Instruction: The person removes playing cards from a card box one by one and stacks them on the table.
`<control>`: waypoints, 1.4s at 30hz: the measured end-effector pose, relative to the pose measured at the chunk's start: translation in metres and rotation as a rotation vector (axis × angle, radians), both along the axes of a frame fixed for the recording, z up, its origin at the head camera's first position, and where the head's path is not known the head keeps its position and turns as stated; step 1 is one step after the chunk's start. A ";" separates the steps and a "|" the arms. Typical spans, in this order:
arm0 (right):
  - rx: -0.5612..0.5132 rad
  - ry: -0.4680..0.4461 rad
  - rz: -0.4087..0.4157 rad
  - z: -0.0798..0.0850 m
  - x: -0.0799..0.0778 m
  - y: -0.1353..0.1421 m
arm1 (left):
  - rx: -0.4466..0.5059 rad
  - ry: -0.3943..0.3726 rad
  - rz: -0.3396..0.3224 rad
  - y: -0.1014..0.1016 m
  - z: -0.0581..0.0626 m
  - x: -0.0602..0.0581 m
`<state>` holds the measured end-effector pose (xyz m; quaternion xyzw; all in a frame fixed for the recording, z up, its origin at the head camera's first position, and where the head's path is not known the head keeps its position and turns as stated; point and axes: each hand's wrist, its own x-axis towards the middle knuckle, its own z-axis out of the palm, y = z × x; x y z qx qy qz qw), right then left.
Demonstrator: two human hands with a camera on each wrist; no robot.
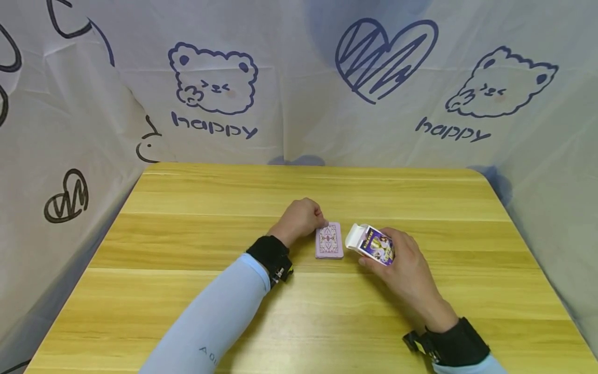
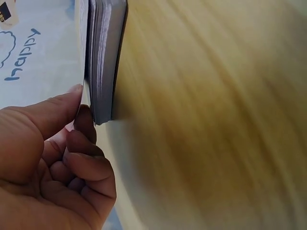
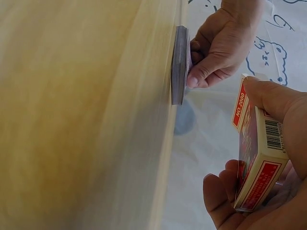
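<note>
1. From my remote post I saw the left hand [image 1: 301, 219] pinching the card deck [image 1: 329, 245] at a corner, thumb and finger on its top layer, a slim gap beneath.
2. The deck lay just right of that hand, patterned back up, on the wooden table [image 1: 210, 228].
3. The right hand [image 1: 412, 272] gripped the card box [image 1: 377, 246], whose flapped end pointed towards the left hand.

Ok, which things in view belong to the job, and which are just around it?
Part of the job:
deck of cards, corner pinched by the left hand
card box, flap open, held by the right hand

Just around it:
table
printed cloth
black wristbands
</note>
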<state>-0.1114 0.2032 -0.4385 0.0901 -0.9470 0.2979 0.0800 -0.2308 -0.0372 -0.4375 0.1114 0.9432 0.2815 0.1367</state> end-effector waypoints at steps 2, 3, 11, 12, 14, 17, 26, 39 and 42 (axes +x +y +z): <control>-0.002 0.002 -0.001 0.000 0.000 0.000 | -0.007 0.013 -0.006 0.000 0.000 0.000; -0.002 0.003 -0.001 0.000 0.000 0.000 | -0.007 0.016 -0.007 0.000 0.000 0.000; -0.006 0.003 0.000 0.002 0.000 -0.001 | -0.001 0.034 0.002 -0.001 -0.002 0.001; -0.005 0.003 0.000 0.002 0.000 -0.001 | -0.001 0.036 0.004 -0.001 -0.002 0.001; -0.003 0.005 0.001 0.002 0.000 -0.002 | 0.001 0.040 0.009 -0.001 -0.003 0.001; -0.001 0.007 0.002 0.002 0.000 -0.002 | 0.000 0.043 0.015 -0.001 -0.003 0.000; -0.007 0.000 0.007 0.002 0.000 -0.002 | 0.005 0.043 0.025 -0.003 0.000 0.000; -0.006 0.045 0.076 -0.002 0.000 -0.004 | 0.199 0.024 0.077 -0.007 0.028 0.027; -0.008 0.053 0.103 -0.002 0.000 -0.007 | 0.243 0.028 0.047 -0.005 0.036 0.044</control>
